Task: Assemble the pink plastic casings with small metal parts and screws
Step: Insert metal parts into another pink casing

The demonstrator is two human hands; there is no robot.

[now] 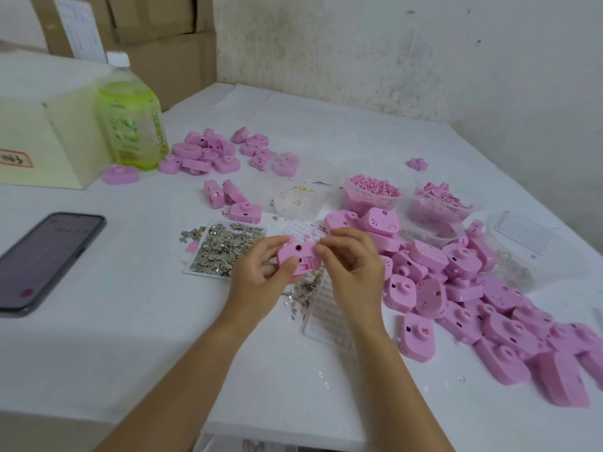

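Together, both hands (261, 269) grip smooth pink casing (298, 257).

On my screen I see the left hand (261, 272) and the right hand (352, 259), both bare, with slim fingers and short nails. The left forearm (182, 363) and the right forearm (391, 370) are bare up to the picture edge.

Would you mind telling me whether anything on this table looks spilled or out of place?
Yes: some small silver metal parts lie on the white table left of their flat clear tray, and a few clear round beads are scattered near the front edge. Both look like spills.
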